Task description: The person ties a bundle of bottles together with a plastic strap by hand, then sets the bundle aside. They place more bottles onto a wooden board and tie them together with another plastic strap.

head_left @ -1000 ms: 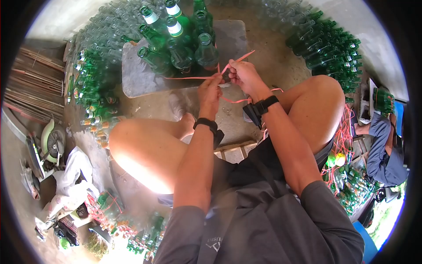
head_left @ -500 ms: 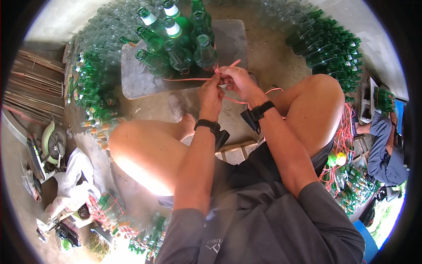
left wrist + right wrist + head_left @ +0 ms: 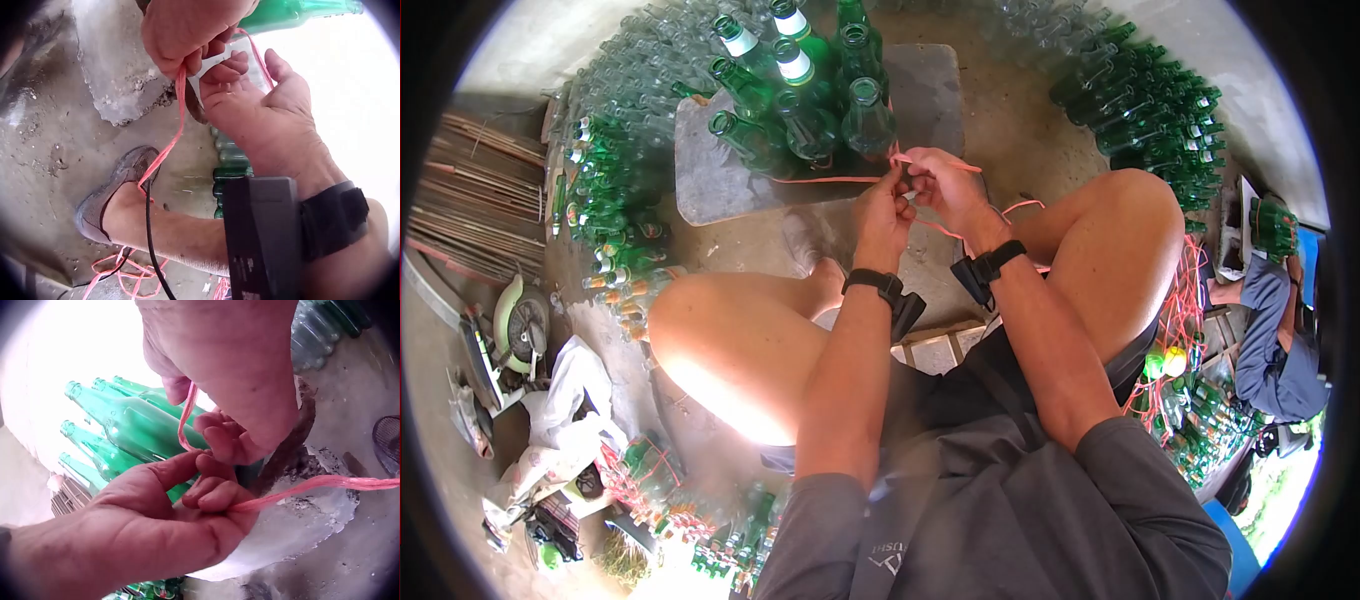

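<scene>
Pink plastic twine (image 3: 825, 180) runs along the front of a cluster of green glass bottles (image 3: 868, 125) standing on a grey slab (image 3: 700, 195). My left hand (image 3: 884, 215) holds the twine in curled fingers; a length of twine (image 3: 181, 115) hangs from it in the left wrist view. Close beside it, my right hand (image 3: 952, 190) pinches another stretch of twine (image 3: 186, 422) near the left fingertips. The twine's loose end lies over the back of the right hand in the head view. Overlapping fingers hide the crossing itself.
Clear and green bottles (image 3: 1135, 110) are stacked along the walls on both sides. Loose twine (image 3: 1185, 300) lies in a tangle beside the right knee. A person's leg (image 3: 1265, 340) shows at far right. Wooden sticks (image 3: 480, 185) are piled at left.
The right hand has come down and left to meet the left hand. The twine's loose end, earlier pointing up and right, now slants right and slightly down. The bottles stay put.
</scene>
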Motion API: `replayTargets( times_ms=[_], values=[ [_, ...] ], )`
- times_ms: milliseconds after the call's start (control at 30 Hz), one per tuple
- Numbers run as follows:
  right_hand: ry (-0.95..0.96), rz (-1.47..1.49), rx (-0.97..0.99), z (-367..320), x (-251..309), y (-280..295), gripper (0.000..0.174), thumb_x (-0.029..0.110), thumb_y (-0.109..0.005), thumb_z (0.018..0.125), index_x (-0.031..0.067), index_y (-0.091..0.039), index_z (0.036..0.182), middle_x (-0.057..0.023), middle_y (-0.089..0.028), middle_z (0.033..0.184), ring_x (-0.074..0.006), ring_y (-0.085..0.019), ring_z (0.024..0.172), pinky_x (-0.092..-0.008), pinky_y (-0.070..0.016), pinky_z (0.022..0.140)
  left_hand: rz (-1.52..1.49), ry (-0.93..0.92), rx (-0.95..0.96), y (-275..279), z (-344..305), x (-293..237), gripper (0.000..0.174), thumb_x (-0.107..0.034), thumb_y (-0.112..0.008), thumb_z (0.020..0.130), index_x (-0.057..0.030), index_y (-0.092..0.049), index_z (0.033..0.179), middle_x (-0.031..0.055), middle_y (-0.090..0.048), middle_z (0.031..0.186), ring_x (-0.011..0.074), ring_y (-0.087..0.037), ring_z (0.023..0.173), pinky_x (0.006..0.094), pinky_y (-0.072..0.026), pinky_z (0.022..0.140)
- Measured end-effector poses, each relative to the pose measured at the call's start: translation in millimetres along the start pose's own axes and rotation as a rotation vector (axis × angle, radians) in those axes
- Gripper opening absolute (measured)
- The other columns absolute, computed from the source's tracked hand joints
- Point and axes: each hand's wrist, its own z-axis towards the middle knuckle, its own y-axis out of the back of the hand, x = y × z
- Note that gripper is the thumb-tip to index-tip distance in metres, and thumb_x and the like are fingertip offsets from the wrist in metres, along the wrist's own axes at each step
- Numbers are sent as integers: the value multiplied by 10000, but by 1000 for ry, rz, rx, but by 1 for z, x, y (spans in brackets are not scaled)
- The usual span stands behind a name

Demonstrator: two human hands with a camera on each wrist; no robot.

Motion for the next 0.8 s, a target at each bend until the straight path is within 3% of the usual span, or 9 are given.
replayTargets(
  times_ms=[133,233,467,633,700,733,800],
  values=[
    [-76,-45,141,7,-6,4,255,251,-660,950,96,-693,1150,46,-599,887,-75,-544,785,-261,-464,686,-6,6,20,1,0,-1,140,-169,-738,952,-66,-649,921,16,-575,779,83,-437,559,268,-326,491],
    [-89,-117,71,8,-10,6,241,206,-649,964,91,-686,1173,28,-629,914,-84,-576,821,-276,-486,700,30,15,7,-4,-2,-4,118,-167,-710,960,-72,-645,932,10,-571,771,82,-428,554,271,-319,486],
    [-116,27,-6,20,-21,7,155,154,-663,976,72,-663,1108,-14,-667,924,-126,-634,822,-295,-504,707,-1,96,-26,-3,8,-4,51,-137,-646,961,-89,-651,973,-8,-575,747,75,-375,499,260,-265,449],
    [-66,51,-15,24,-27,9,123,148,-675,966,87,-659,1071,-17,-674,905,-144,-654,802,-292,-498,686,53,57,-98,-10,9,-3,60,-145,-674,945,-99,-640,926,-12,-561,732,73,-361,485,258,-253,441],
    [-87,10,-30,22,-23,8,198,177,-621,983,73,-671,1144,-55,-693,979,-186,-689,898,-355,-557,742,72,37,-126,-11,7,-3,73,-146,-687,938,-100,-637,910,-13,-555,724,74,-357,477,259,-251,437],
    [-86,12,-29,20,-20,6,198,177,-621,983,73,-671,1144,-55,-693,979,-186,-689,898,-355,-557,742,118,17,-142,-12,6,-5,88,-151,-710,920,-96,-643,901,-10,-555,715,74,-351,466,259,-247,434],
    [-88,66,11,18,-17,6,138,123,-612,970,95,-669,1093,-8,-656,869,-123,-634,777,-279,-478,643,164,0,-159,-12,5,-6,105,-155,-733,901,-92,-649,892,-7,-554,706,75,-346,456,260,-243,431]
  ],
)
